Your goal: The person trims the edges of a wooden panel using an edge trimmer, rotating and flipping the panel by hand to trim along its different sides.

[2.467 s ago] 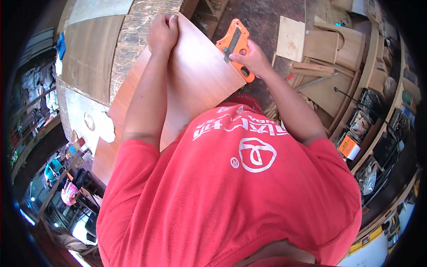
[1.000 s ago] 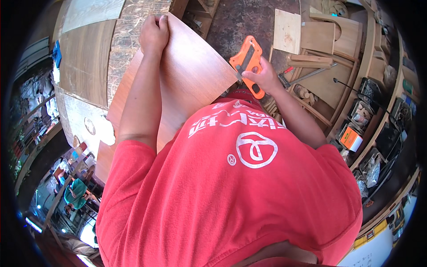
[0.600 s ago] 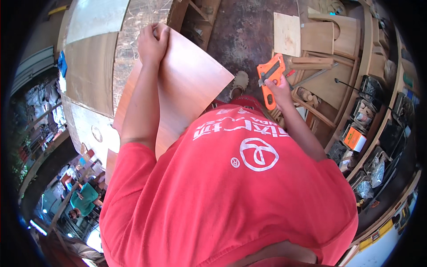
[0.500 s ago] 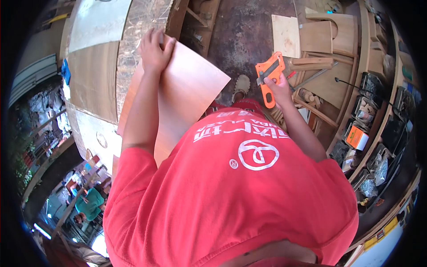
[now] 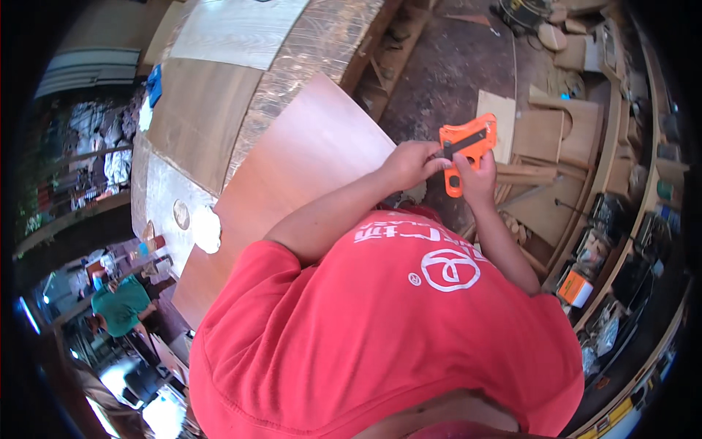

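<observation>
My right hand (image 5: 478,180) is wrapped round the grip of an orange hand tool (image 5: 468,136) with a dark metal bar across its frame. My left hand (image 5: 411,165) is closed at the tool's left side, its thumb and fingertips pinching the end of the bar. Both hands are held in front of my chest. To their left a large reddish-brown wooden board (image 5: 292,157) lies tilted on the workbench's edge, with neither hand on it. My left forearm passes over the board's near part.
The workbench (image 5: 311,47) at left carries a brown panel (image 5: 201,110) and a pale panel (image 5: 238,29). Wood offcuts (image 5: 541,135) lean at right beside a shelf with an orange box (image 5: 575,288). A person in green (image 5: 121,306) is at far left.
My left hand has let go of the board's upper edge and moved right to the orange tool. The tool has turned in my right hand. The view has shifted.
</observation>
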A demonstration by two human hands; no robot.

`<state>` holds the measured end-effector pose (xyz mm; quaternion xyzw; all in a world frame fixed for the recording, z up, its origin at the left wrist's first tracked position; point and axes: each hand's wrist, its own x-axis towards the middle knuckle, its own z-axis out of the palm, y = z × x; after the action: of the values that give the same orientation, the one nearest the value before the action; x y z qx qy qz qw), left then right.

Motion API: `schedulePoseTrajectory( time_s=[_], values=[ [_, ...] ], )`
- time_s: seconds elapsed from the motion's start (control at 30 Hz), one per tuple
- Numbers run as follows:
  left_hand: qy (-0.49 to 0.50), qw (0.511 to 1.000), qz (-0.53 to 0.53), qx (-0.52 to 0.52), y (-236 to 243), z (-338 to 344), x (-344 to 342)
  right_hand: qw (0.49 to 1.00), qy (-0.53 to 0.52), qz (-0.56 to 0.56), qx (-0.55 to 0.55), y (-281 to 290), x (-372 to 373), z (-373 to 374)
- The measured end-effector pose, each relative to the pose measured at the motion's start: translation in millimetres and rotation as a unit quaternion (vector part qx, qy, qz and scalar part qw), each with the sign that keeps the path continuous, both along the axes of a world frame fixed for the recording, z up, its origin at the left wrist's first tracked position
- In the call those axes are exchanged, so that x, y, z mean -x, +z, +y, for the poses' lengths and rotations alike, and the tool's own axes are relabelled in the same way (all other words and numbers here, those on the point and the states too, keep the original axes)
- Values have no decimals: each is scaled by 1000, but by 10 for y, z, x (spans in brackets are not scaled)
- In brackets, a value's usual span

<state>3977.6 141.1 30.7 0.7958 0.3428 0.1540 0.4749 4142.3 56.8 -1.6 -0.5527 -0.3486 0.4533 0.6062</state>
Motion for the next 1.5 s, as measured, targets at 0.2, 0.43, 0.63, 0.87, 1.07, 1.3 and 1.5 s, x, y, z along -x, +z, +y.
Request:
schedulePoseTrajectory(
  time_s=[0.2,0.43,0.63,0.87,1.07,1.3,1.5],
  values=[
    [-78,990,106,-53,-19,114,144,993,-84,79,19,62,-136,247],
    [-133,986,-7,-103,-144,279,293,987,-118,79,72,59,-248,498],
    [-134,978,143,-78,-82,432,246,984,-70,111,117,84,-86,865],
    [142,954,93,-245,-60,494,726,950,132,188,211,-115,-96,1577],
    [379,856,261,-234,-160,195,1360,863,298,320,251,-644,18,2034],
    [729,643,230,50,318,-588,2388,779,452,318,295,-559,376,1735],
    [840,359,380,-146,-99,-876,3816,786,454,301,293,-662,407,1469]
  ],
)
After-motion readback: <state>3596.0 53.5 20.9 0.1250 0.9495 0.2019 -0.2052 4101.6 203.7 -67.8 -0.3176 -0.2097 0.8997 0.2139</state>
